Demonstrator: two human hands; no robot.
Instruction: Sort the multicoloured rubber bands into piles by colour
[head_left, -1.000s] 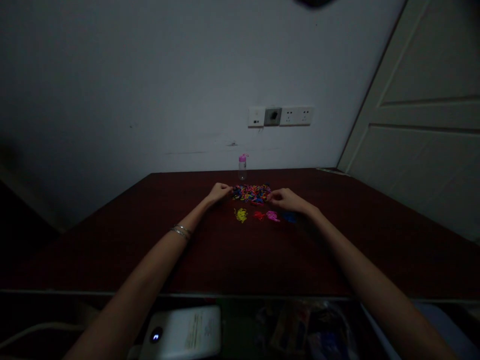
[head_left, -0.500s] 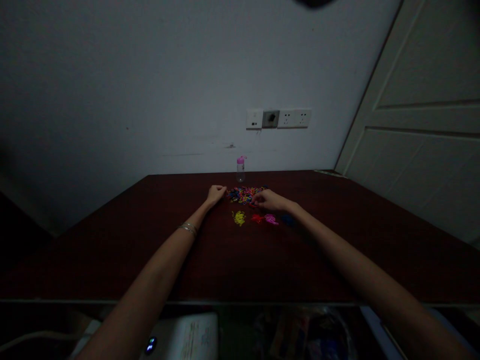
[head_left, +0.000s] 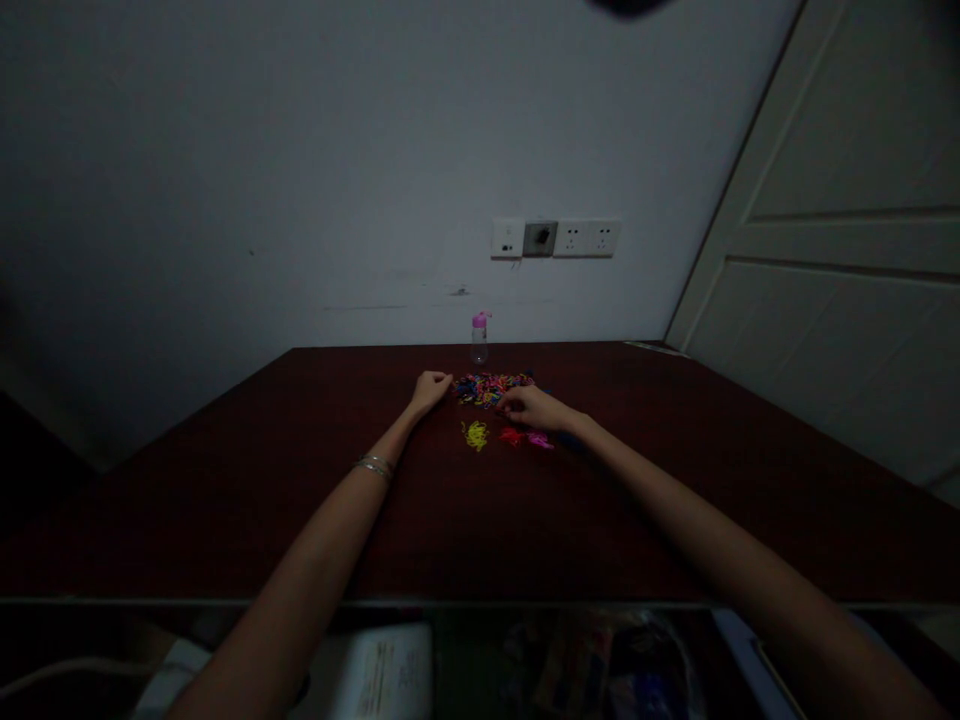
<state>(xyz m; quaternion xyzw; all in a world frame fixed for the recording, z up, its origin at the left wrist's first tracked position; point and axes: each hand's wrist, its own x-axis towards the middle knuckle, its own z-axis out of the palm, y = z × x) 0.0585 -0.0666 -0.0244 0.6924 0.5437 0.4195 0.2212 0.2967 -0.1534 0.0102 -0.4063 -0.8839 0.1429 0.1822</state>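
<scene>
A mixed heap of small coloured bands or loops point(head_left: 487, 388) lies near the back of the dark red table. My left hand point(head_left: 433, 388) rests at the heap's left end, its fingers closed together; anything between them is too small to see. At the heap's lower right edge is my right hand point(head_left: 529, 407), fingers bent in a pinch over something I cannot make out. Nearer to me lie a yellow pile point(head_left: 475, 435), a red pile point(head_left: 511, 436) and a pink pile point(head_left: 538, 440). A dark blue pile point(head_left: 570, 441) is partly hidden by my right wrist.
A clear bottle with a pink cap point(head_left: 479, 340) stands behind the heap, near the wall. Sockets point(head_left: 555, 239) are on the wall. Below the table's front edge point(head_left: 465, 604) are a white box point(head_left: 390, 670) and bagged items.
My right hand has shifted slightly left and down along the heap's near edge. The left hand holds its place. The view has moved a little.
</scene>
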